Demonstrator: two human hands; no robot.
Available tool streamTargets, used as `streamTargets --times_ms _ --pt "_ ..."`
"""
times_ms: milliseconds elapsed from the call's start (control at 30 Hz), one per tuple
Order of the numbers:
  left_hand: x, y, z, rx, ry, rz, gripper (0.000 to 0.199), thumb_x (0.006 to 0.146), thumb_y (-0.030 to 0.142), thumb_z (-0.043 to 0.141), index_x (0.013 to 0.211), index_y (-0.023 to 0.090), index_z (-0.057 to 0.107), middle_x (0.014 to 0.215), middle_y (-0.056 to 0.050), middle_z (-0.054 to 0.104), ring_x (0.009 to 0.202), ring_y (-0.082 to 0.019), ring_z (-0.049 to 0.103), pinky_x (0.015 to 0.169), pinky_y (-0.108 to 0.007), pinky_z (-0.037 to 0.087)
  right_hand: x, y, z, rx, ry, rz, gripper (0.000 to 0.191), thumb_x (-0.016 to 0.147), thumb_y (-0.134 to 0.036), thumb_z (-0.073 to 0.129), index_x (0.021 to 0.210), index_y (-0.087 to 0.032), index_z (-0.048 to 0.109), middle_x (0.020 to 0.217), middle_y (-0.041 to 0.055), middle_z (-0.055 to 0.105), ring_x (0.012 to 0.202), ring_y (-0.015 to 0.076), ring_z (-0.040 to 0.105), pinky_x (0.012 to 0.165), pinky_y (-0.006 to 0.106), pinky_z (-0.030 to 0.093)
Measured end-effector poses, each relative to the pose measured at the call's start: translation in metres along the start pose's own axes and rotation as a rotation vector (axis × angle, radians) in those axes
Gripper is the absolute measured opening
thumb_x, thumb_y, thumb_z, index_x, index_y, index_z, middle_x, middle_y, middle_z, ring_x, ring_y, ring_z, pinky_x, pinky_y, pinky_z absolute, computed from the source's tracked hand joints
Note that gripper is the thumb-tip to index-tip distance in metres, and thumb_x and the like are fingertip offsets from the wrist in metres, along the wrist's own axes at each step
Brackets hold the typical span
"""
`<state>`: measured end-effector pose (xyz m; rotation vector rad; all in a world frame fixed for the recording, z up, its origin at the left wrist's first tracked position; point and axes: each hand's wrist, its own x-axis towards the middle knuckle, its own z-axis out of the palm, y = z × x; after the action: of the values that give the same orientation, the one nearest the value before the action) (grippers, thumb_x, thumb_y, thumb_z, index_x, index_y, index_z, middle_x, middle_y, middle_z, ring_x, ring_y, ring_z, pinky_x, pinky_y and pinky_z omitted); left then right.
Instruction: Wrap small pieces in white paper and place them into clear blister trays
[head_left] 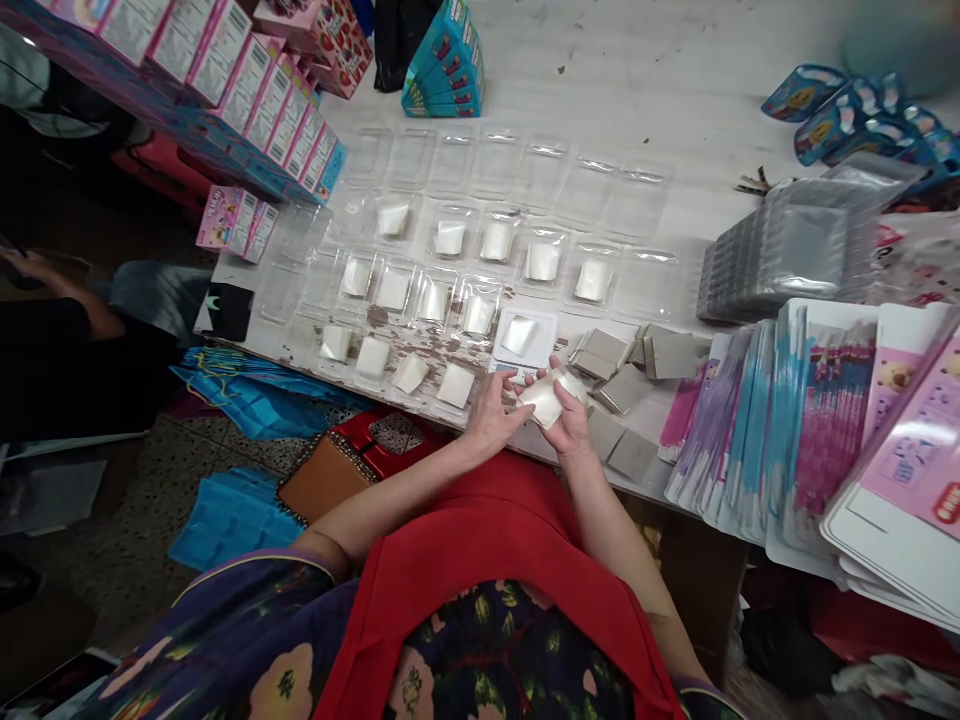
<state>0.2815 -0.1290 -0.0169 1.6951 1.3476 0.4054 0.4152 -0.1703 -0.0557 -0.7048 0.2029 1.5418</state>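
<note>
In the head view, my right hand [568, 432] is closed around a whitish folded piece [546, 400], like paper or film, at the table's front edge. My left hand [489, 418] pinches the left end of the same piece, its fingertips partly hidden. Just beyond my hands, another whitish piece [519, 335] lies on a flat white square device [544, 345] that looks like a small scale. Bundles of grey cards [600, 352] lie right of it. Similar whitish pieces [456, 384] are spread leftward, several of them inside clear plastic trays [541, 262].
More clear trays [454, 158] line the far side. Stacked clear trays [776, 245] and upright printed cards [757, 420] crowd the right. Pink boxes [262, 105] stand at the back left. Another person's arm [71, 290] shows at far left, beyond blue packaging [247, 390] below the table edge.
</note>
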Motion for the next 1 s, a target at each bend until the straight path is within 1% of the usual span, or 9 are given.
streamTargets --times_ms 67,133,167,233,367,533,733,900,1000 --pt "0.001 0.000 -0.017 0.232 -0.087 0.285 0.073 0.072 0.040 0.070 0.135 0.017 0.041 0.133 -0.018 0.047 0.126 -0.030 0.042 0.103 -0.046 0.036 -0.003 -0.001 -0.002 -0.056 -0.043 0.059 0.049 0.077 -0.017 0.065 0.123 -0.031 0.055 0.101 -0.0013 0.072 0.095 0.0188 0.069 0.098 0.049 0.049" --pt "0.005 0.001 -0.028 0.426 -0.279 0.540 0.087 0.071 0.045 0.072 0.144 0.020 0.031 0.150 -0.019 0.028 0.141 -0.036 0.020 0.110 -0.052 0.023 -0.006 0.002 -0.003 -0.127 -0.068 0.131 0.051 0.074 -0.014 0.065 0.122 -0.027 0.056 0.105 0.0014 0.072 0.096 0.0204 0.069 0.097 0.048 0.050" --pt "0.006 0.002 -0.030 0.504 -0.373 0.623 0.092 0.071 0.046 0.073 0.146 0.022 0.027 0.153 -0.019 0.022 0.143 -0.037 0.014 0.111 -0.054 0.018 -0.008 0.004 -0.003 -0.156 -0.071 0.169 0.050 0.073 -0.013 0.065 0.121 -0.025 0.058 0.106 0.0024 0.072 0.098 0.0209 0.069 0.096 0.046 0.051" --pt "0.008 0.004 -0.030 0.623 -0.494 0.695 0.095 0.073 0.040 0.072 0.149 0.025 0.019 0.153 -0.018 0.025 0.143 -0.037 0.015 0.112 -0.056 0.013 -0.011 0.011 -0.004 -0.188 -0.063 0.243 0.045 0.070 -0.013 0.065 0.114 -0.022 0.061 0.105 0.0028 0.073 0.101 0.0219 0.068 0.095 0.043 0.052" --pt "0.002 0.004 -0.021 0.693 -0.540 0.668 0.094 0.076 0.031 0.068 0.151 0.027 0.011 0.142 -0.016 0.042 0.133 -0.033 0.037 0.112 -0.054 0.013 -0.019 0.022 -0.011 -0.180 -0.036 0.307 0.035 0.065 -0.013 0.064 0.099 -0.021 0.066 0.096 0.0015 0.074 0.102 0.0233 0.067 0.094 0.040 0.053" --pt "-0.010 -0.002 -0.017 0.685 -0.537 0.668 0.095 0.077 0.035 0.067 0.152 0.025 0.009 0.142 -0.017 0.041 0.131 -0.033 0.038 0.111 -0.052 0.014 -0.025 0.026 -0.018 -0.176 -0.042 0.332 0.035 0.063 -0.014 0.066 0.097 -0.022 0.066 0.101 0.0018 0.073 0.112 0.0247 0.062 0.096 0.040 0.052" --pt "-0.016 -0.004 -0.015 0.700 -0.543 0.661 0.090 0.080 0.039 0.064 0.151 0.027 0.011 0.140 -0.015 0.043 0.130 -0.032 0.039 0.111 -0.048 0.017 -0.027 0.032 -0.018 -0.203 -0.040 0.347 0.033 0.061 -0.019 0.073 0.093 -0.023 0.066 0.097 0.0017 0.073 0.111 0.0246 0.063 0.097 0.040 0.052" --pt "-0.011 -0.005 -0.019 0.612 -0.588 0.648 0.087 0.076 0.042 0.069 0.148 0.027 0.025 0.144 -0.015 0.041 0.134 -0.033 0.034 0.112 -0.049 0.017 -0.024 0.033 -0.017 -0.206 -0.075 0.339 0.036 0.068 -0.019 0.070 0.103 -0.023 0.063 0.101 0.0004 0.072 0.109 0.0226 0.064 0.099 0.040 0.049" --pt "-0.005 -0.007 -0.025 0.413 -0.436 0.545 0.078 0.075 0.050 0.067 0.142 0.022 0.038 0.145 -0.015 0.041 0.135 -0.032 0.033 0.111 -0.047 0.022 -0.021 0.026 -0.013 -0.226 -0.064 0.239 0.044 0.070 -0.012 0.067 0.112 -0.024 0.060 0.104 -0.0008 0.072 0.107 0.0222 0.065 0.100 0.042 0.048"
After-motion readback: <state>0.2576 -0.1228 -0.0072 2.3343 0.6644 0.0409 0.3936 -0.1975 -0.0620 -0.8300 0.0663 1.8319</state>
